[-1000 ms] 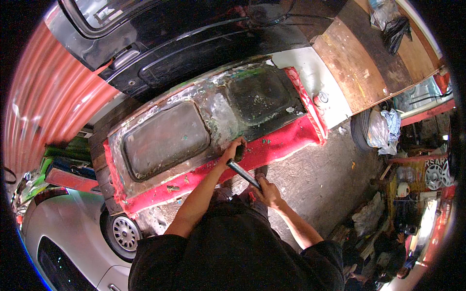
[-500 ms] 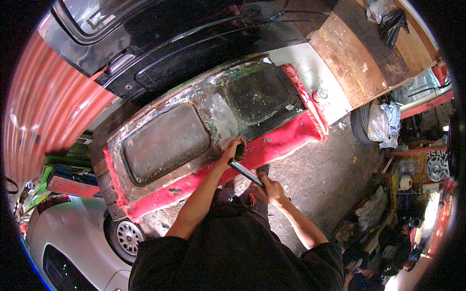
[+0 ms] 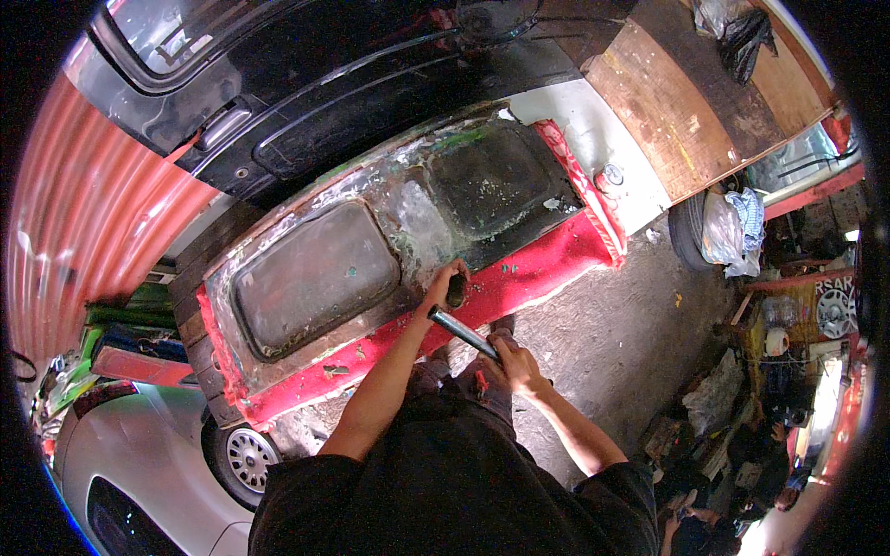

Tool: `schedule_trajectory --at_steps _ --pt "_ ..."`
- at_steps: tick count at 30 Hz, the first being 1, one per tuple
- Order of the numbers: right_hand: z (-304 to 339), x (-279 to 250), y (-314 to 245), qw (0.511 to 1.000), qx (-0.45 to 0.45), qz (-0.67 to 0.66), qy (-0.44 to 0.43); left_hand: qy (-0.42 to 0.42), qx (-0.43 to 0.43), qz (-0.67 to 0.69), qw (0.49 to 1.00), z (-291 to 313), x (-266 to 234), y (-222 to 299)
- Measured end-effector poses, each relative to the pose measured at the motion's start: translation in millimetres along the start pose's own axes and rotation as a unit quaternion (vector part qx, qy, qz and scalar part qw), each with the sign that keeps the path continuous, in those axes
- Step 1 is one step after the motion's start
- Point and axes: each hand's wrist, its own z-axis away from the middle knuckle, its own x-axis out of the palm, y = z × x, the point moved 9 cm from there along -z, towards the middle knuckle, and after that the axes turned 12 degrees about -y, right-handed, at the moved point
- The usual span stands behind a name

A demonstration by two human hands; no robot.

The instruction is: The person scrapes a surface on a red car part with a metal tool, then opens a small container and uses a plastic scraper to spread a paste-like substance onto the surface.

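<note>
A worn, paint-stripped vehicle panel [image 3: 417, 206] with two recessed sections lies on a red cloth [image 3: 519, 274]. At the panel's near edge, my left hand [image 3: 443, 285] is closed around a dark, rounded block [image 3: 455, 290]; its exact kind is unclear. My right hand [image 3: 521, 368] grips a short grey metal bar [image 3: 464, 331] near its lower end. The bar slants up and left, its far end close to my left wrist and just below the block. Whether bar and wrist touch, I cannot tell.
A dark vehicle body [image 3: 371, 93] stands behind the panel. Lower left is a silver car [image 3: 158, 463]; corrugated red sheeting [image 3: 102, 213] rises at left. Brown boards [image 3: 667, 102] and a tyre [image 3: 686, 243] with bags are at right. Another person's hand [image 3: 681, 510] shows lower right.
The bar's far end has shifted slightly left and down, away from the dark block toward my left wrist. My left hand stays at the panel's edge.
</note>
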Motion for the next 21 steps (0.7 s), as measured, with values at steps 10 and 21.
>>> schedule_trajectory --at_steps 10,21 --pt "-0.4 3.3 -0.3 1.0 0.021 0.002 -0.016 0.003 -0.015 0.004 1.0 -0.1 -5.4 -0.7" --pt "-2.7 6.9 3.2 1.0 0.004 0.001 -0.011 0.004 -0.06 -0.019 0.998 -0.6 -4.9 -2.2"
